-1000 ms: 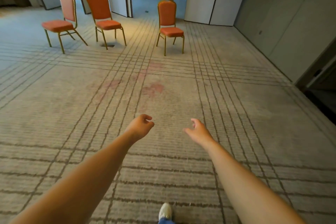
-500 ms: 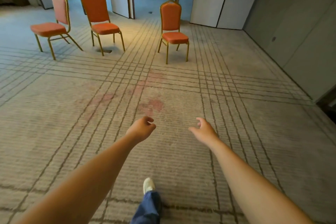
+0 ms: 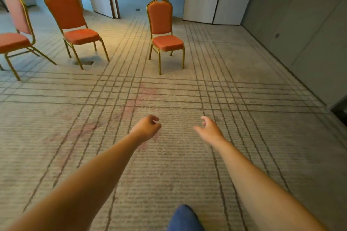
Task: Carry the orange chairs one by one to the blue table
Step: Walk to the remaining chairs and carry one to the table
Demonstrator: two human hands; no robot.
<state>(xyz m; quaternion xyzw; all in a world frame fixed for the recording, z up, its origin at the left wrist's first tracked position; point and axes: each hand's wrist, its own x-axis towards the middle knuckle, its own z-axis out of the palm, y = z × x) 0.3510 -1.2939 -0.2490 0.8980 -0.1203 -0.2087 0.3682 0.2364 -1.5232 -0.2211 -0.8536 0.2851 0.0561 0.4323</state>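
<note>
Nearest orange chair [image 3: 167, 43], padded on a stiff metal frame, likely light: grip backrest top and seat edge; left hand [image 3: 145, 127] and right hand [image 3: 208, 130] loosely curled, empty.

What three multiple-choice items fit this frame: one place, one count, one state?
1. The rightmost chair stands: A on carpet, apart from the others; B on a blue table; C in a hand.
2. Orange chairs in view: A two; B three; C five.
3. The left hand and right hand: A both empty; B both grip a chair; C one grips a chair.
A: a gap separates it from the middle chair. B: the leftmost chair makes three. A: both hands hold nothing.
</note>
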